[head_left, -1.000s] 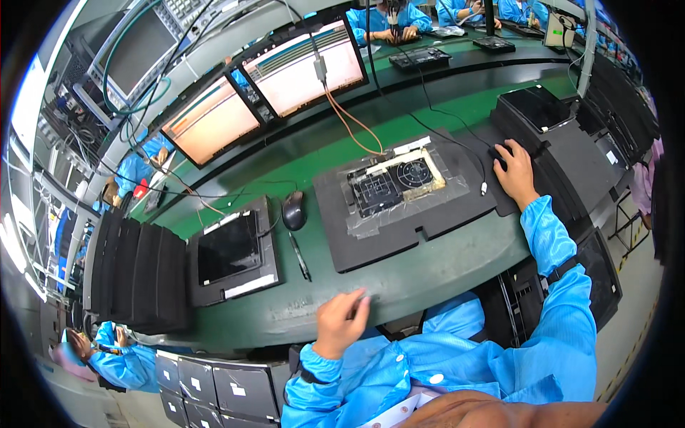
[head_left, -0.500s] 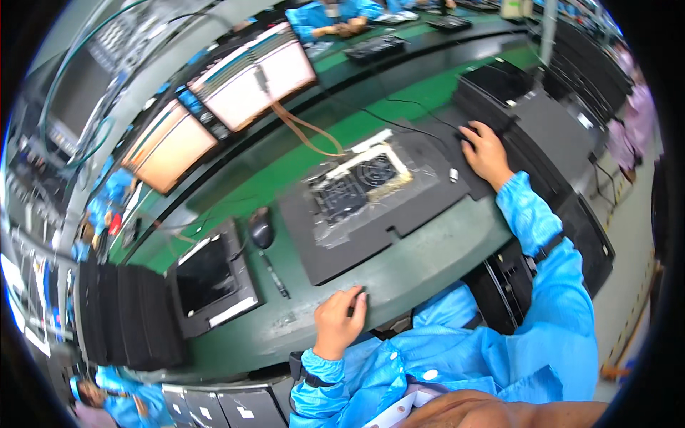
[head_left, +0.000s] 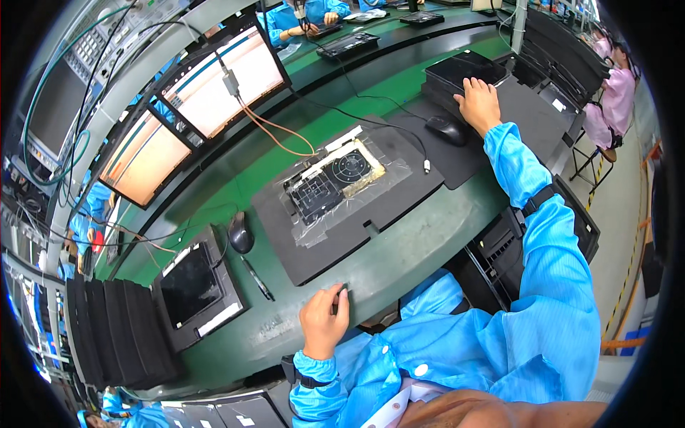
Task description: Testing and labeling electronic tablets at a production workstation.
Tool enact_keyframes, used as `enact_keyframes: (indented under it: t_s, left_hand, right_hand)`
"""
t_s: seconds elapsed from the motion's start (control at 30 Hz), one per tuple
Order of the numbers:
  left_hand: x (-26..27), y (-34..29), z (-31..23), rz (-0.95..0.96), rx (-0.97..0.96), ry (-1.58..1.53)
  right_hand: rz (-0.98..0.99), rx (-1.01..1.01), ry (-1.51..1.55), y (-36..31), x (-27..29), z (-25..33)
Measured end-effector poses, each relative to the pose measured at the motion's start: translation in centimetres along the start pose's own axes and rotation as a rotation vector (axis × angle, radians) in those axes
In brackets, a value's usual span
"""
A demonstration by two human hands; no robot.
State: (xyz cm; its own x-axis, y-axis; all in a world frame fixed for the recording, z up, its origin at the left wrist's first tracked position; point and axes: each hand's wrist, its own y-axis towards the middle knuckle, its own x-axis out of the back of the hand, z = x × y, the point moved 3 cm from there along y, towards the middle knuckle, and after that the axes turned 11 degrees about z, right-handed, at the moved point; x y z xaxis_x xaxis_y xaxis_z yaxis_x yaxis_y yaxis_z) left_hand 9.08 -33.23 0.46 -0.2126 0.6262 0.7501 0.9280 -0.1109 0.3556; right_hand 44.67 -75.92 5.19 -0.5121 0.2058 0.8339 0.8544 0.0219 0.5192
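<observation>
My right hand (head_left: 479,105) reaches out with its fingers spread, its fingertips at the near edge of a flat black glossy panel (head_left: 467,69) on a dark foam stack. Whether it presses on the panel, I cannot tell. A black mouse (head_left: 446,131) lies just left of that hand on a dark mat. At the bench's front edge, my left hand (head_left: 325,319) rests loosely curled, thumb near forefinger, nothing visible in it. Beyond it lies a dark grey foam board (head_left: 285,246) bearing a black device part with a round fan shape (head_left: 349,165), clear film around it.
Two lit monitors (head_left: 225,82) stand at the back left. Left on the bench are a second mouse (head_left: 240,232), a pen (head_left: 257,278), a framed black screen (head_left: 189,285) and upright foam sheets (head_left: 118,328). A cable plug (head_left: 427,166) lies by the board. Co-workers sit beyond.
My right hand has moved away from the mat to the black panel, leaving the mouse in sight. The left hand stays curled at the bench edge. The view has shifted somewhat.
</observation>
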Motion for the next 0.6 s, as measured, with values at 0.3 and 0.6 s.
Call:
enact_keyframes:
  t_s: [0.3, 0.6]
  left_hand:
    - [0.6, 1.9, -1.9, 0.159, 0.186, -0.482]
    - [0.8, 5.3, -4.2, 0.081, 0.236, -2.042]
  right_hand:
    - [-0.598, 0.387, 0.219, -1.6, 10.1, 1.2]
    - [-0.555, 1.062, 0.613, -16.3, 18.4, 11.0]
